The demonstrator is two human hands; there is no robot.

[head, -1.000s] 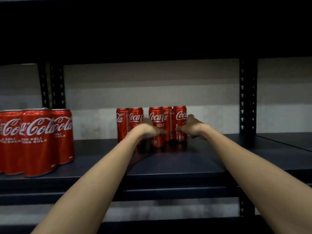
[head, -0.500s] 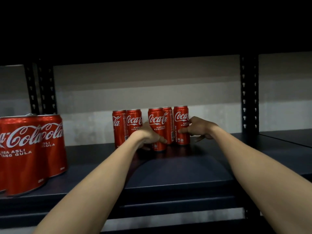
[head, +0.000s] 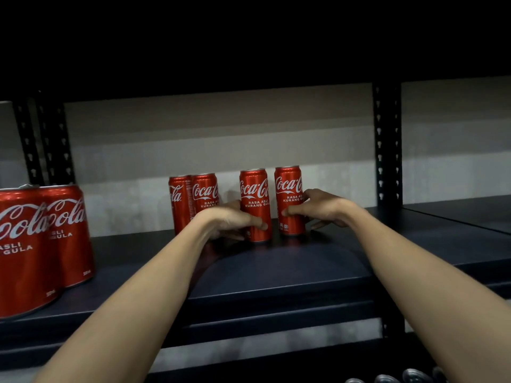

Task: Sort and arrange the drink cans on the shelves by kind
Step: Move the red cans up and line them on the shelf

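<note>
Red slim cans stood gripped, one (head: 255, 205) in the left hand (head: 235, 221), one (head: 289, 200) in the right hand (head: 320, 208), each best slid upright along the shelf (head: 276, 269), bases flat.

You have four slim red Coca-Cola cans (head: 254, 204) at the back of the dark shelf (head: 304, 272), two larger red Coca-Cola cans (head: 41, 244) at left, and your two bare forearms reaching in.
</note>
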